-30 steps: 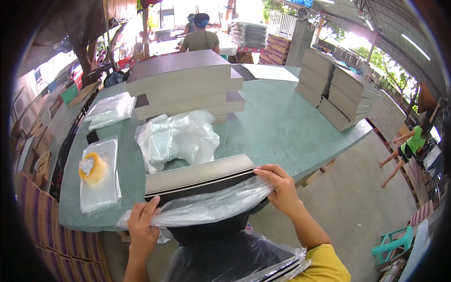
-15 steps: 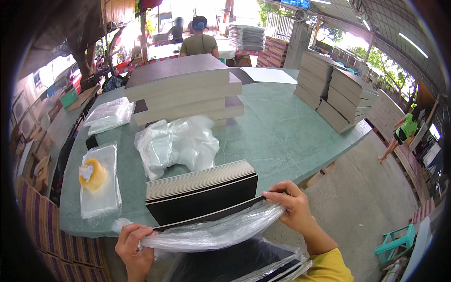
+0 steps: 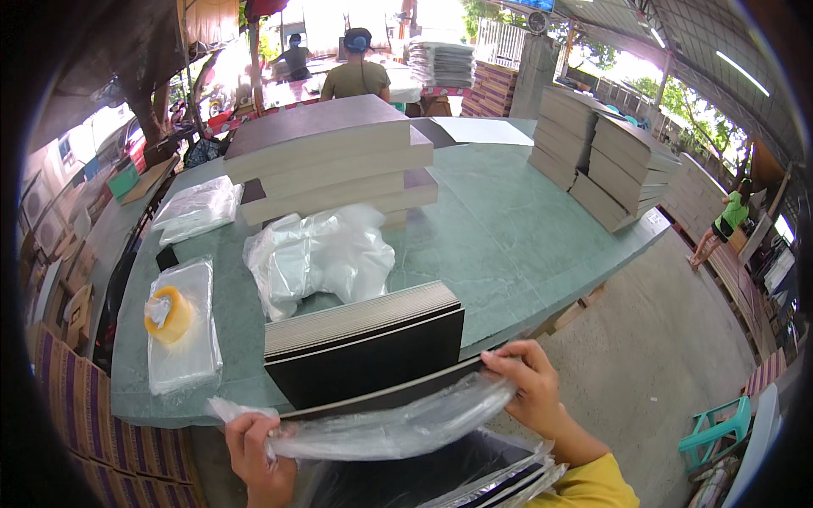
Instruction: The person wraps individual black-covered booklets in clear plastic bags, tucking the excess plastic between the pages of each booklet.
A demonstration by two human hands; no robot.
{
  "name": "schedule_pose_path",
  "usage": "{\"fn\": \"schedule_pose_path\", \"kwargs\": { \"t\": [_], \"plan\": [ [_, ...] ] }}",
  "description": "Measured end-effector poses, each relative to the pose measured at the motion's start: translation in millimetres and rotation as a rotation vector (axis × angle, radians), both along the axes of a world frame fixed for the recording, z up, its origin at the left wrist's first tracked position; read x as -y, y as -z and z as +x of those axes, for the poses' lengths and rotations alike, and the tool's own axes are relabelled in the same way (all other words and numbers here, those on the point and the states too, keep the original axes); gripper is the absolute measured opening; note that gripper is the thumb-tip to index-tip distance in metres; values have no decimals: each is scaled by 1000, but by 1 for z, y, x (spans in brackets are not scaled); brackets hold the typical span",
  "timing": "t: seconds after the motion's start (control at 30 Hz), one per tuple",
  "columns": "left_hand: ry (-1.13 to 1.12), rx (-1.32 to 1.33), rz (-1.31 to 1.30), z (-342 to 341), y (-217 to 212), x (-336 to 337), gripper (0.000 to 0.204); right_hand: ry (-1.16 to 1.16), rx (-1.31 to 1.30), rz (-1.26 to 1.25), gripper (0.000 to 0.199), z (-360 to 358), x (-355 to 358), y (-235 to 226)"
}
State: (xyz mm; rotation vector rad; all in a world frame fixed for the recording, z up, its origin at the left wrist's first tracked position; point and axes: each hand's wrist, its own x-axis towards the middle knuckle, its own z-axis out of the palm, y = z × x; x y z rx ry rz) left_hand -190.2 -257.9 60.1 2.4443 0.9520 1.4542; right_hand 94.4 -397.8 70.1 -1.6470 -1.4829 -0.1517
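My left hand [image 3: 258,453] is closed around the left end of a gathered clear plastic bag [image 3: 398,427] and a corner of a thin black board [image 3: 381,396]. The board's other corner is pinched, with the bag's edge, between the thumb and fingers of my right hand [image 3: 533,389]. The bag's bunched mouth hangs across the board's near face. Below it lie several black boards in clear plastic [image 3: 406,474], close to my body. Just beyond my hands, a row of black boards [image 3: 373,347] with pale edges stands upright at the table's front edge.
On the green table [image 3: 500,229] lie crumpled plastic bags [image 3: 322,258], flat bags [image 3: 182,364] and a yellow tape roll [image 3: 169,315]. Large board stacks [image 3: 330,161] stand behind, others [image 3: 610,161] at right. A green stool [image 3: 716,432] stands on the floor. Other people are farther off.
Both hands have shifted slightly right. The plastic has sunk lower against the board, and more of its black face shows between bag and top edge.
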Motion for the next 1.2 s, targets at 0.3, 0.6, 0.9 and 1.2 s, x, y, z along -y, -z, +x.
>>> {"fn": "schedule_pose_path", "kwargs": {
  "t": [0.3, 0.6, 0.9, 1.2],
  "plan": [
    [36, -43, 67, 17, 3, -13, 22, -10, -104, 31, 45, 20, -44, 19],
    [40, -21, 133, -1, 16, 2, 26, 1, 359, 229, 34, 23, -35, 18],
    [0, -61, -25, -2, -2, -10, 16, -155, -501, -9, 24, 39, -22, 11],
    [690, 369, -1163, -53, 26, -47, 21, -735, -1245, -407, 28, 55, -2, 31]
  ]
}}
